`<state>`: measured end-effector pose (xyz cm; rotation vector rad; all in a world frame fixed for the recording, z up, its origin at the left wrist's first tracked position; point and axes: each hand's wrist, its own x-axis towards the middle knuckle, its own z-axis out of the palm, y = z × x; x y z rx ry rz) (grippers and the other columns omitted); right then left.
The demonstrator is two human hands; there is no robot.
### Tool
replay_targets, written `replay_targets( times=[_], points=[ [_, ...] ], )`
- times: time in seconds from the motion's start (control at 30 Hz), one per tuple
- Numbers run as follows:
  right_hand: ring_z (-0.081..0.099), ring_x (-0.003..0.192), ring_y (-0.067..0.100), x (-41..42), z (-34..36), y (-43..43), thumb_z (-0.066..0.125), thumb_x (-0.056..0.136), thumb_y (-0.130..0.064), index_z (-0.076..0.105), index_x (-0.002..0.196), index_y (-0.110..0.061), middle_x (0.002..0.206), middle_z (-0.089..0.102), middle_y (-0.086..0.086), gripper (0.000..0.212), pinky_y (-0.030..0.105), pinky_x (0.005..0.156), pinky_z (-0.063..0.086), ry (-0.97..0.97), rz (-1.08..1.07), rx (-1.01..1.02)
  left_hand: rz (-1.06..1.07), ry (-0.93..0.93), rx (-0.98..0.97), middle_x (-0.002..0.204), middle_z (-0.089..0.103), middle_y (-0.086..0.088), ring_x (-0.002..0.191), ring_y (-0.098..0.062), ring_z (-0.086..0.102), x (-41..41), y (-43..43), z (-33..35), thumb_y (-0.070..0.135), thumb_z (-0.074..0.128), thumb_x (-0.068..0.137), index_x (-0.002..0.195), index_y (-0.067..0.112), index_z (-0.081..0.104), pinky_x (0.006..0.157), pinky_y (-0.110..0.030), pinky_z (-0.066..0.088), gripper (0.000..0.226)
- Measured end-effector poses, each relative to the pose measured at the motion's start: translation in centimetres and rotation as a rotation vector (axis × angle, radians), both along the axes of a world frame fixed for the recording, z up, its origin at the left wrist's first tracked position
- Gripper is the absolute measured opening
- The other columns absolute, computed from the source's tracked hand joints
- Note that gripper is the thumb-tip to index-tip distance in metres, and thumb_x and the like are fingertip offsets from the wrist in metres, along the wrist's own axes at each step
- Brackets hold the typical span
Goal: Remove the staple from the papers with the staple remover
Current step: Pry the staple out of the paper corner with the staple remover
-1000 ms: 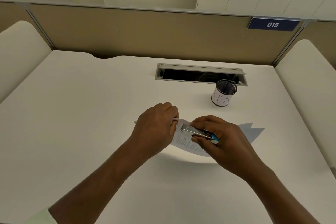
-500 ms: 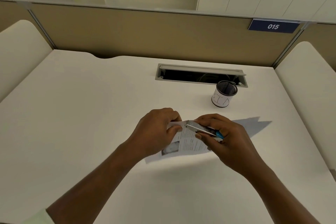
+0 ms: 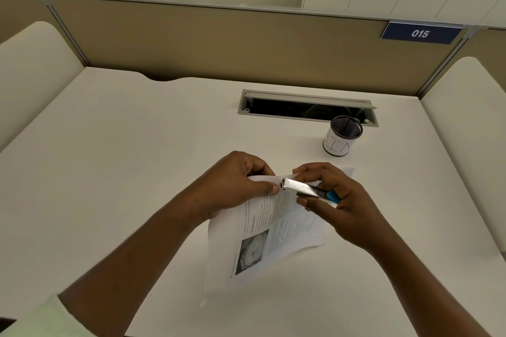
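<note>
The printed papers (image 3: 271, 230) hang lifted off the white desk (image 3: 123, 159), with text and a grey picture facing me. My left hand (image 3: 232, 183) pinches their top corner between thumb and fingers. My right hand (image 3: 336, 200) grips a metal staple remover (image 3: 304, 187) with a blue end. The tool's jaw tip touches the paper corner right beside my left thumb. The staple itself is too small to make out.
A black mesh pen cup (image 3: 342, 138) with a white label stands at the back right. Behind it lies an open cable slot (image 3: 306, 108) in the desk. Beige partition walls (image 3: 219, 44) close off the back and both sides.
The papers have swung down from a flatter spread and now hang toward me. Both hands have stayed together at the corner, with the remover's tip now at the paper's edge.
</note>
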<state>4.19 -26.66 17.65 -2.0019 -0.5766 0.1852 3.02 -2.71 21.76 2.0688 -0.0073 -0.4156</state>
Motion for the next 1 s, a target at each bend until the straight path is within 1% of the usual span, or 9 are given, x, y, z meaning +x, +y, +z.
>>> replay_targets(
  times=[0.2, 0.37, 0.43, 0.5, 0.6, 0.7, 0.8, 0.9, 1.0],
  points=[
    [0.062, 0.113, 0.017, -0.5, 0.0, 0.0, 0.069, 0.085, -0.034, 0.072, 0.11, -0.024, 0.126, 0.062, -0.007, 0.028, 0.025, 0.088, 0.056, -0.075, -0.008, -0.022, 0.047, 0.04, -0.091, 0.083, 0.078, 0.0, 0.08, -0.024, 0.075, -0.3, 0.0, 0.0, 0.027, 0.076, 0.087, 0.086, 0.021, 0.079, 0.074, -0.039, 0.06, 0.006],
    [0.061, 0.111, 0.014, -0.9, 0.4, 0.1, 0.067, 0.084, -0.04, 0.071, 0.109, -0.031, 0.127, 0.06, -0.01, 0.027, 0.02, 0.086, 0.054, -0.085, -0.012, -0.025, 0.048, 0.057, -0.135, 0.085, 0.078, -0.002, 0.076, -0.021, 0.073, -0.5, -0.1, 0.0, 0.027, 0.075, 0.088, 0.088, 0.019, 0.079, 0.07, -0.035, 0.057, 0.009],
    [0.061, 0.11, 0.012, -1.0, 0.4, 0.3, 0.066, 0.083, -0.042, 0.07, 0.108, -0.034, 0.125, 0.06, -0.01, 0.027, 0.018, 0.086, 0.054, -0.089, -0.021, -0.016, 0.044, 0.057, -0.14, 0.086, 0.079, -0.003, 0.078, -0.025, 0.074, -0.6, -0.1, 0.0, 0.027, 0.075, 0.088, 0.089, 0.018, 0.078, 0.07, -0.036, 0.058, 0.009],
    [0.061, 0.11, 0.011, -1.2, 0.3, 0.3, 0.065, 0.083, -0.045, 0.069, 0.109, -0.034, 0.123, 0.061, -0.01, 0.028, 0.019, 0.086, 0.055, -0.09, -0.035, -0.014, 0.043, 0.054, -0.145, 0.086, 0.079, -0.003, 0.08, -0.027, 0.075, -0.7, -0.2, 0.0, 0.028, 0.075, 0.088, 0.088, 0.019, 0.078, 0.07, -0.036, 0.058, 0.009],
    [0.062, 0.108, 0.014, -1.3, 0.1, 0.3, 0.065, 0.083, -0.047, 0.07, 0.114, -0.028, 0.121, 0.063, -0.008, 0.037, 0.027, 0.084, 0.059, -0.07, -0.059, -0.017, 0.031, 0.022, -0.11, 0.084, 0.078, 0.0, 0.076, -0.023, 0.075, -0.8, -0.2, -0.1, 0.029, 0.075, 0.088, 0.085, 0.023, 0.077, 0.069, -0.034, 0.058, 0.007],
    [0.065, 0.101, 0.014, -1.4, 0.0, 0.4, 0.064, 0.082, -0.051, 0.07, 0.112, -0.028, 0.118, 0.063, -0.013, 0.038, 0.031, 0.077, 0.061, -0.036, -0.077, -0.022, 0.029, 0.004, -0.078, 0.085, 0.078, -0.001, 0.079, -0.025, 0.075, -0.9, -0.2, -0.3, 0.027, 0.076, 0.087, 0.085, 0.021, 0.076, 0.07, -0.037, 0.06, 0.006],
    [0.068, 0.083, 0.01, -1.6, 0.0, 0.6, 0.065, 0.081, -0.051, 0.068, 0.107, -0.031, 0.114, 0.064, -0.014, 0.033, 0.022, 0.063, 0.058, 0.013, -0.078, 0.011, 0.045, -0.043, -0.012, 0.081, 0.076, 0.005, 0.072, -0.014, 0.073, -1.1, -0.5, -0.5, 0.027, 0.076, 0.086, 0.081, 0.023, 0.074, 0.065, -0.03, 0.057, 0.007],
    [0.069, 0.069, 0.013, -1.5, 0.0, 0.6, 0.069, 0.082, -0.045, 0.071, 0.105, -0.024, 0.109, 0.068, -0.01, 0.031, 0.023, 0.063, 0.057, 0.099, -0.095, 0.043, 0.048, -0.09, 0.041, 0.082, 0.075, 0.007, 0.075, -0.012, 0.071, -1.4, -0.6, -0.7, 0.027, 0.076, 0.086, 0.083, 0.023, 0.074, 0.068, -0.032, 0.057, 0.006],
    [0.063, 0.06, 0.01, -1.4, 0.2, 0.5, 0.072, 0.082, -0.044, 0.075, 0.103, -0.022, 0.089, 0.072, -0.011, 0.03, 0.024, 0.062, 0.053, 0.231, -0.095, 0.079, 0.036, -0.117, 0.057, 0.083, 0.074, 0.007, 0.078, -0.013, 0.07, -1.6, -0.7, -0.8, 0.027, 0.075, 0.087, 0.082, 0.023, 0.073, 0.071, -0.035, 0.057, 0.007]
  ],
)
